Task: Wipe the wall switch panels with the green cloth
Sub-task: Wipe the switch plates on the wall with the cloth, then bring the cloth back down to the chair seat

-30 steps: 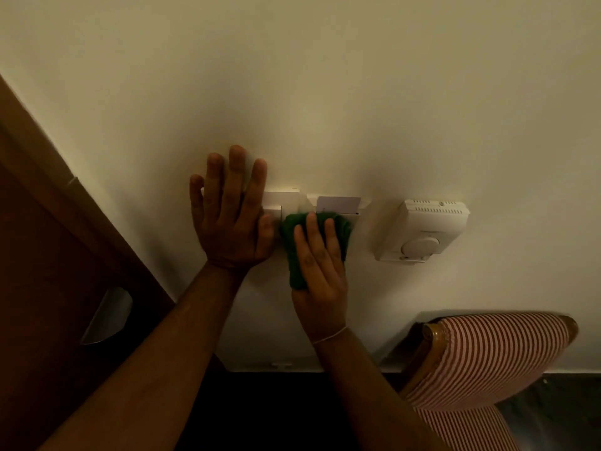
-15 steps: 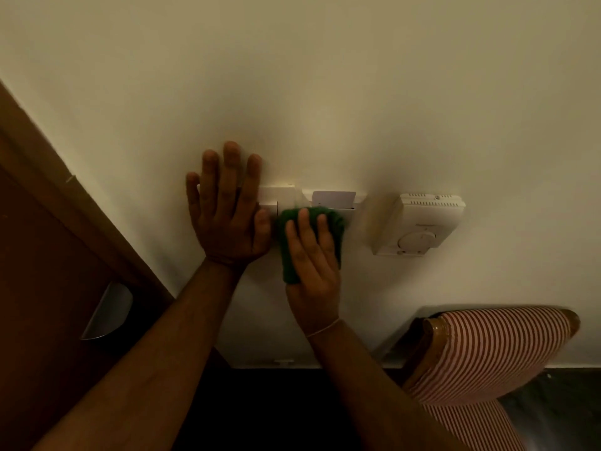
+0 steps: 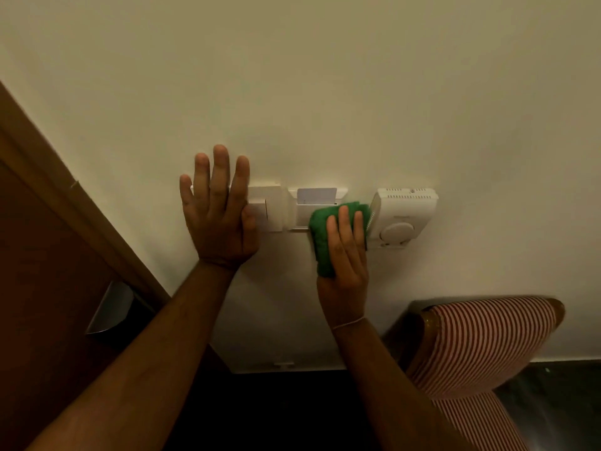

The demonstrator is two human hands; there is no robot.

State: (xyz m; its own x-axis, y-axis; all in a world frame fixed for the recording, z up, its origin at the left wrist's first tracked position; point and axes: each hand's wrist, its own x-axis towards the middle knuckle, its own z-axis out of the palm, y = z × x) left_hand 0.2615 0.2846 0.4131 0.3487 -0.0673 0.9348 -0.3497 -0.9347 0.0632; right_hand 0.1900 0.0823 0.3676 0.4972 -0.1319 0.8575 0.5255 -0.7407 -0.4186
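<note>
While the left hand (image 3: 221, 209) lies flat, empty, the right hand (image 3: 344, 252) presses the green cloth (image 3: 320, 229) on the card-slot panel (image 3: 317, 198) — the thermostat (image 3: 406, 213), at 3 o'clock, seemingly remains.

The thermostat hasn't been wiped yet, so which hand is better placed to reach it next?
The right hand. It presses the green cloth on the card-holder panel, right beside the thermostat. The left hand lies flat and empty over the far-left switch panel.

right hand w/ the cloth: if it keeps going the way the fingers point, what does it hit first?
The right hand points up the wall. Past the green cloth, the card slot panel lies first, then bare wall. The thermostat sits just beside, probably missed.
</note>
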